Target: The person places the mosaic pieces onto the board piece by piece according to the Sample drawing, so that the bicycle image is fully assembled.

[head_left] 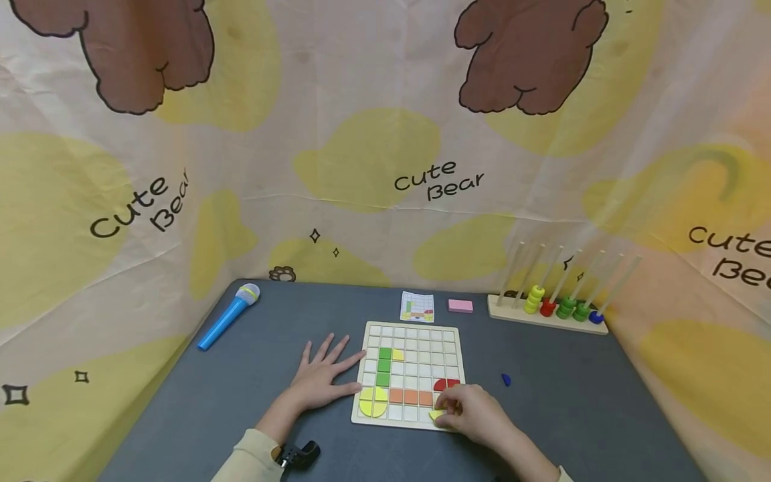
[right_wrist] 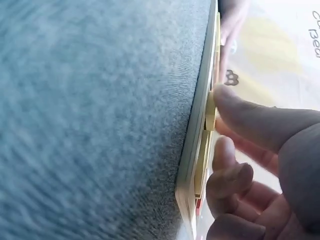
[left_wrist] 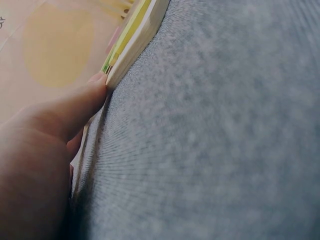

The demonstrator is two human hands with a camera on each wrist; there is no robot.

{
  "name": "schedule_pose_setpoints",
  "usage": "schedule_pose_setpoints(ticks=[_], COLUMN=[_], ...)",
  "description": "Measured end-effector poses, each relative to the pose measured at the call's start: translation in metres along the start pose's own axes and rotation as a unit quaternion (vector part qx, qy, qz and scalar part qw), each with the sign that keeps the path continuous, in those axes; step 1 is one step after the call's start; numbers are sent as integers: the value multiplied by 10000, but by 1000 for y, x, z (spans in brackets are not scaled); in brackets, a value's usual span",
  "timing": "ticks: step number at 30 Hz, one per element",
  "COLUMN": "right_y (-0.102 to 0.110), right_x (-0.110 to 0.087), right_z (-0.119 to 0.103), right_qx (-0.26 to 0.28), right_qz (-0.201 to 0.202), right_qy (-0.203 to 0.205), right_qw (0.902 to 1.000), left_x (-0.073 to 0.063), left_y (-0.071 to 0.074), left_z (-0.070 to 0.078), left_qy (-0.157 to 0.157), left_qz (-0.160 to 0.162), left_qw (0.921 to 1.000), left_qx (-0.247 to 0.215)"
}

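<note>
A wooden grid board [head_left: 407, 424] lies on the dark table, with green, yellow, orange and red tiles in some of its white squares. My left hand [head_left: 319, 381] is spread flat at its left side, the thumb and forefinger at the board's edge. In the left wrist view the thumb [left_wrist: 85, 100] meets the board's side. At the lower right corner my right hand [head_left: 476, 412] pinches a small yellow tile [head_left: 435, 415]. The right wrist view has this yellow tile [right_wrist: 210, 112] at the thumb tip, close on the board's surface, the other fingers curled.
Behind the board are a pattern card [head_left: 417, 306] and a pink block [head_left: 460, 306]. A small blue piece [head_left: 506, 380] lies to the right. A bead rack [head_left: 548, 318] stands at the back right, a blue toy microphone [head_left: 225, 321] at the left. A printed curtain hangs behind.
</note>
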State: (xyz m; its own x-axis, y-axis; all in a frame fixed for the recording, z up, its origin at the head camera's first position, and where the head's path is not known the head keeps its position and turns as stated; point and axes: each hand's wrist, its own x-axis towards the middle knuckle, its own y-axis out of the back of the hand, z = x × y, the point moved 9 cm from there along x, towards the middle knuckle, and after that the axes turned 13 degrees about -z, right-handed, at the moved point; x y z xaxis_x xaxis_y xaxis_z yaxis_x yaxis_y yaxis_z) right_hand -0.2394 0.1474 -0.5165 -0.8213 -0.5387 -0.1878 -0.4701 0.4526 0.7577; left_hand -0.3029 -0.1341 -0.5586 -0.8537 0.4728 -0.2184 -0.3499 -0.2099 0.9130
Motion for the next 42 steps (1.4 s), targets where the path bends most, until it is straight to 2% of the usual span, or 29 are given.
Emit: schedule_pose_setpoints(ticks=[8, 12, 17, 23, 29, 35, 42], right_y=[2, 1, 0, 3, 8, 28, 58], right_x=[-5, -4, -4, 0, -2, -13, -26], right_z=[8, 20, 37, 42, 45, 55, 77], right_qx=[-82, 426, 1065, 1227, 1206, 1370, 733], right_qz=[321, 213, 46, 3, 44, 549, 1048], right_qy=[-447, -866, -1499, -1594, -1782, -1835, -2018], right_qw=[9985, 9951, 9829, 9796, 9766, 9719, 9710], left_x=[0, -1, 0, 1, 0, 1, 1], left_y=[0, 0, -2, -4, -1, -1, -1], left_z=[0, 0, 0, -3, -1, -1, 0], left_qy=[-32, 10, -34, -23, -9, -16, -4], left_qz=[34, -27, -26, 5, -90, -97, -72], left_qw=[10000, 10000, 10000, 10000, 10000, 10000, 10000], left_qx=[9, -2, -21, -87, -23, -15, 13])
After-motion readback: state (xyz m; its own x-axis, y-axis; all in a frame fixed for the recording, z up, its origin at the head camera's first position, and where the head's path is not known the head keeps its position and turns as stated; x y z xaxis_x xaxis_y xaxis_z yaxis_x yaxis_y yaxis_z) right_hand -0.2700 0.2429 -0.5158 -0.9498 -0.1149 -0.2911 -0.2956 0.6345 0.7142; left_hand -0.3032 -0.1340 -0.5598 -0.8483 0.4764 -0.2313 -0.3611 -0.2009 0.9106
